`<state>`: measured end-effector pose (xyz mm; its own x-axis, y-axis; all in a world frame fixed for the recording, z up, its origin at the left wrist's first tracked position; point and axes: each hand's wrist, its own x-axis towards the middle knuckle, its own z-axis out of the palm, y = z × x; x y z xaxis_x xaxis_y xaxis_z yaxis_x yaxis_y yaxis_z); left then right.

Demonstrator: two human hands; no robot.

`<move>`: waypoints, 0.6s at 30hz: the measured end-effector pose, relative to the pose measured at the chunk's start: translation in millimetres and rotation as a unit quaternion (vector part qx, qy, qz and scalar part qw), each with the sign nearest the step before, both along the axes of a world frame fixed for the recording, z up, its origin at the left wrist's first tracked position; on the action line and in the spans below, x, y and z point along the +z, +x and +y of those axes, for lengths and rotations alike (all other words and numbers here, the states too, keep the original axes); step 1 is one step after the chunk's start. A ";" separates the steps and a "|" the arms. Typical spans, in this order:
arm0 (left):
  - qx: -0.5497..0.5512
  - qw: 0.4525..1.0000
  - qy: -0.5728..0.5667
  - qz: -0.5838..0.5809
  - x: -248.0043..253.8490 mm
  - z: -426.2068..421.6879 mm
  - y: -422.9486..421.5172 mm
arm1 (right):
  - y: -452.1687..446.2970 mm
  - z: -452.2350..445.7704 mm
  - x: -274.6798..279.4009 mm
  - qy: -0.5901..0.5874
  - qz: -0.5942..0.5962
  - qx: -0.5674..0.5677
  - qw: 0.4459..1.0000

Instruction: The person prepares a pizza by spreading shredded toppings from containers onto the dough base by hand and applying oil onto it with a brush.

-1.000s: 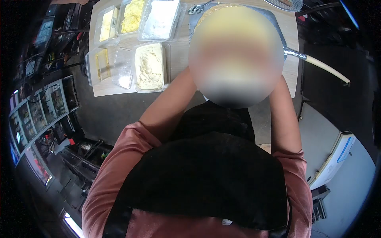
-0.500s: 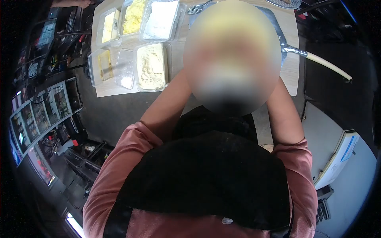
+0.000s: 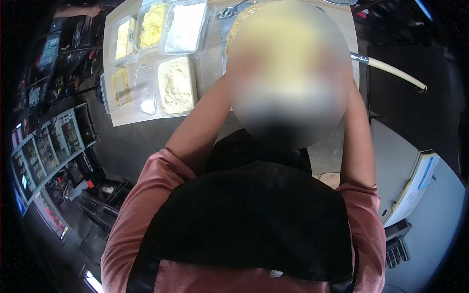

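Note:
A round blur covers both my hands, so my fingers cannot be seen. My left forearm [image 3: 200, 115] and my right forearm [image 3: 359, 139] reach into it from below. Inside the blur is a large pale yellow shape. Its bumpy golden-brown edge [image 3: 237, 27], like a crust, shows past the blur at upper left. Beneath lies a metal peel, mostly hidden, with its cream-coloured handle [image 3: 395, 72] sticking out to the right. Nearest my left arm stands a plastic tub of thick cream-coloured spread [image 3: 177, 85]. What my hands touch is hidden.
Clear tubs at the table's left hold shredded yellow cheese [image 3: 153, 27], a white substance [image 3: 183, 27] and a pale yellow block [image 3: 125, 39]. A flatter tub with yellow residue [image 3: 119, 88] is nearby. A metal spoon [image 3: 228, 12] lies behind. Another person's arm [image 3: 78, 10] shows at top left.
The table and tubs have shifted left and slightly down in view. The golden-brown edge now shows beside the blur, and less of the peel's metal is visible. My right forearm sits a little farther right.

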<state>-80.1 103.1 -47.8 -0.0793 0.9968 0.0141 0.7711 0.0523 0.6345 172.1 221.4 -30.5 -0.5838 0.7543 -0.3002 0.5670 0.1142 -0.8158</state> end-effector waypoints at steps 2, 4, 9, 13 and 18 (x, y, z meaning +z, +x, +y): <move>0.009 0.999 -0.032 0.011 12.5 0.8 5.6 | -9.0 -10.8 11.0 0.066 -0.058 0.010 0.996; 0.005 0.999 -0.035 -0.035 14.6 4.1 10.4 | -16.2 -19.2 20.6 0.129 -0.086 0.033 0.987; -0.021 0.983 -0.016 -0.179 12.9 16.2 35.2 | -14.2 -21.9 3.9 0.117 -0.024 0.008 0.993; -0.054 0.993 -0.027 -0.103 17.4 35.6 59.0 | -16.7 -24.6 8.7 0.110 -0.005 -0.025 0.994; -0.026 0.998 -0.050 0.001 27.9 42.8 65.2 | -28.4 -31.6 21.6 0.154 -0.087 -0.001 0.984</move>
<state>-14.9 145.9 -19.9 -0.0280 0.9959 -0.0862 0.7762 0.0760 0.6259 143.8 189.8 -8.9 -0.5421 0.8264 -0.1520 0.6957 0.3401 -0.6327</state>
